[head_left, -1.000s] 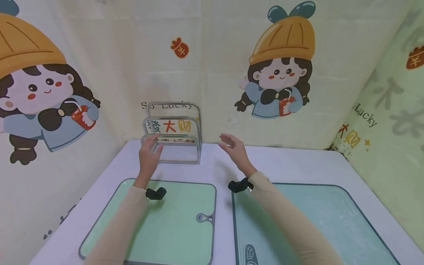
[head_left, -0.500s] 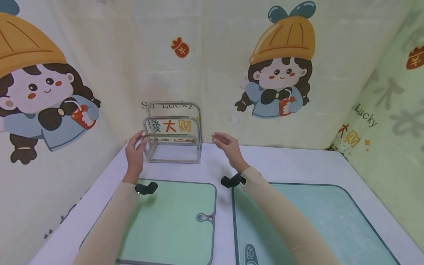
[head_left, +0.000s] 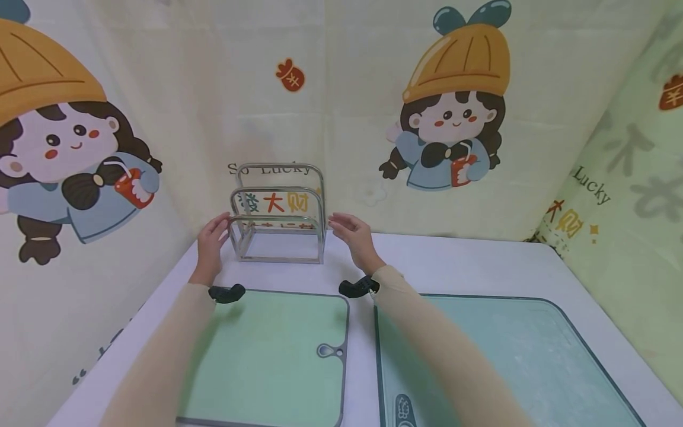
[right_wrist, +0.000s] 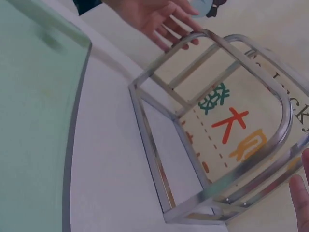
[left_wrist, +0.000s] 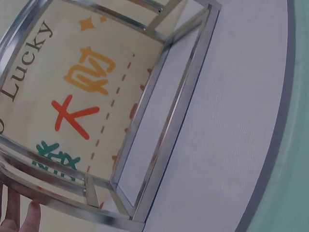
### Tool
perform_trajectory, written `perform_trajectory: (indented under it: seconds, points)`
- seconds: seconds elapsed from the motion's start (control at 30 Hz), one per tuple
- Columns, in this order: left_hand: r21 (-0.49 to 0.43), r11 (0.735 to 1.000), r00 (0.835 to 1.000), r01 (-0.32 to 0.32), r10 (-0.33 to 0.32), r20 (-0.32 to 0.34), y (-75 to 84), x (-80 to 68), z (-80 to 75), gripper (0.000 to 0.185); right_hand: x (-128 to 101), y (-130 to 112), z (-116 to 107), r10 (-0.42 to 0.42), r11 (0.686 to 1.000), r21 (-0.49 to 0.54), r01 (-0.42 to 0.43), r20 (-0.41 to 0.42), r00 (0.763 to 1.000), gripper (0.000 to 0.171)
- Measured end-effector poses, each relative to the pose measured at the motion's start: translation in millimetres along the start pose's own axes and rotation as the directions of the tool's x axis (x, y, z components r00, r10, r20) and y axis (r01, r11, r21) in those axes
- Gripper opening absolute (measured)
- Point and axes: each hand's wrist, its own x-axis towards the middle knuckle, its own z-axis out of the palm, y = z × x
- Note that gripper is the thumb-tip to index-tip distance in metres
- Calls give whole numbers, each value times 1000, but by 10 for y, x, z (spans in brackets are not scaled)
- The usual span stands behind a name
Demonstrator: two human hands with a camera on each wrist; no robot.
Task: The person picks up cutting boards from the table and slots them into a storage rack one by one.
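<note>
Rack, head view: the rack (head_left: 280, 260) stands upright at the table's (head_left: 453, 255) far side, between left hand (head_left: 210, 244) and right hand (head_left: 358, 240); one side pressed first could slide or skew it.
Hands, head view: fingers loosely extended, neither grasping anything.
Cloth, head view: wall cloth (head_left: 363, 118) hangs close behind; a backward shove could bump it.
Boards, head view: green board (head_left: 267, 356) and blue board (head_left: 517, 356) lie nearer the person, under the forearms, blocking any low pull forward.
Rail, left wrist view: fingertips at the rack's side, contact unclear; smooth, thin metal might slip.
Hoops, right wrist view: left fingers overlap the front hoop; an uneven hold could tip the rack.
</note>
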Motion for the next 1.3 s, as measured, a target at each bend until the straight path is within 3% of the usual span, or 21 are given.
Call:
perform_trajectory:
  seconds: [0.2, 0.4, 0.73, 1.03, 1.17, 1.3]
  points:
    - [-7, 998, 990, 55, -53, 134, -2, 71, -79, 48, 61, -16, 136, 43, 998, 50, -43, 4, 999, 38]
    - [-46, 987, 968, 155, -143, 207, 18, 106, -124, 22, 135, 27, 225, 87, 995, 46, -87, 22, 996, 35]
    - [-84, 974, 958, 211, -190, 213, -73, 206, -145, 14, 212, 133, 301, 150, 989, -4, -150, 14, 989, 31]
    - [-114, 975, 962, 191, -163, 218, -92, 206, -148, 14, 235, 173, 382, 154, 985, -83, -154, -3, 988, 33]
    - [-95, 982, 967, 163, -139, 215, -90, 192, -144, 14, 254, 199, 366, 164, 984, -78, -163, 4, 986, 32]
    - [-12, 989, 965, 150, -144, 219, -79, 168, -159, 19, 285, 224, 356, 170, 984, -51, -169, 16, 985, 32]
